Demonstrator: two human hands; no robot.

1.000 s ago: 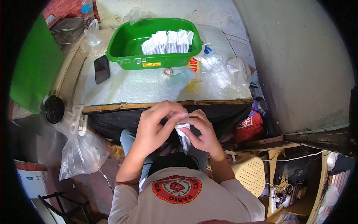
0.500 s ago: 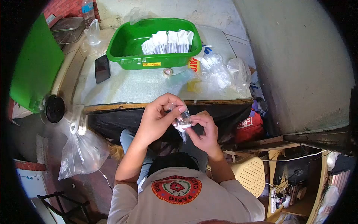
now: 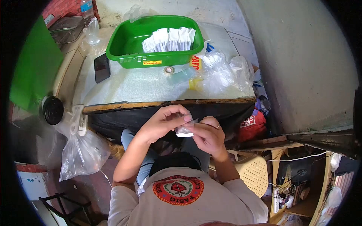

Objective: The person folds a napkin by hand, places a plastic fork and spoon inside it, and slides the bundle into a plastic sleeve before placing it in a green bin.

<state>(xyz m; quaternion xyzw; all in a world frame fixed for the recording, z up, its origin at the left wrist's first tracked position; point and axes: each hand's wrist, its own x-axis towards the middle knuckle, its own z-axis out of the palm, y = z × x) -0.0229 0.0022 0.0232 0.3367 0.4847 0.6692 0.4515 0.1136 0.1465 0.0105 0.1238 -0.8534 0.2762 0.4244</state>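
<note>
A small clear plastic packet [image 3: 184,132] with something white at its lower end hangs between my hands, just in front of the table edge. My left hand [image 3: 164,121] pinches its upper part between thumb and fingers. On the packet's right side, my right hand [image 3: 209,134] grips it with thumb and fingertips. Beyond them, a green basin [image 3: 124,62] on the table holds a row of white packets [image 3: 171,40]. A roll of tape [image 3: 169,70] lies in front of the basin.
A phone [image 3: 102,68] lies left of the basin. Clear bags with white plastic spoons [image 3: 218,71] lie on the right of the table [image 3: 132,88]. A plastic bag [image 3: 85,154] hangs at the left. A perforated stool [image 3: 253,175] stands at the lower right.
Both hands have moved slightly lower with the packet. My right hand has turned and come closer to my left, its fingers now over the packet's side.
</note>
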